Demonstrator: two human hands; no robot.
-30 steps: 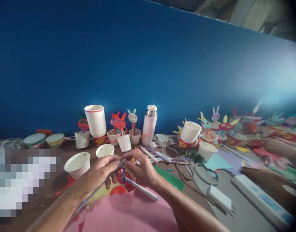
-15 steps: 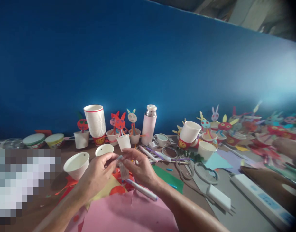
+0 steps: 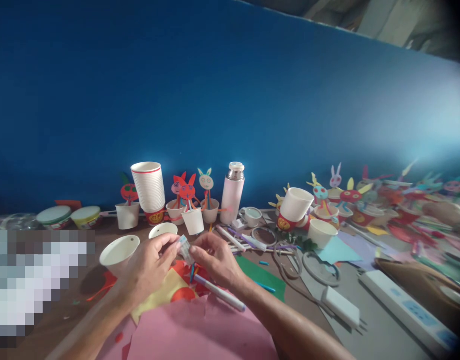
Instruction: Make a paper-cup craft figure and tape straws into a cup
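Between my hands, above the table, is a small clear packet (image 3: 185, 249) with pale blue at its top. My left hand (image 3: 153, 260) pinches its left side between thumb and fingers. My right hand (image 3: 215, 257) is closed at its other edge, thumb against the fingers. Below them lie a white marker (image 3: 224, 296), red paper scraps and a yellow paper sheet (image 3: 160, 295). Nearer me is a pink paper sheet (image 3: 200, 330). Just beyond my hands stand a white paper cup (image 3: 163, 229) with a small hole and a cup (image 3: 193, 221) bearing a red paper rabbit figure (image 3: 187, 191).
A tall stack of paper cups (image 3: 149, 187) and a pink thermos (image 3: 233, 197) stand along the blue wall. To the right are markers, a cable with a white charger (image 3: 341, 306), a power strip (image 3: 406, 305) and several rabbit cups. Another person's hand (image 3: 449, 214) shows at far right.
The packet has turned from hanging below my fingers to tilting upward between my hands, its pale blue part now showing. At far right the other person's hand has shifted.
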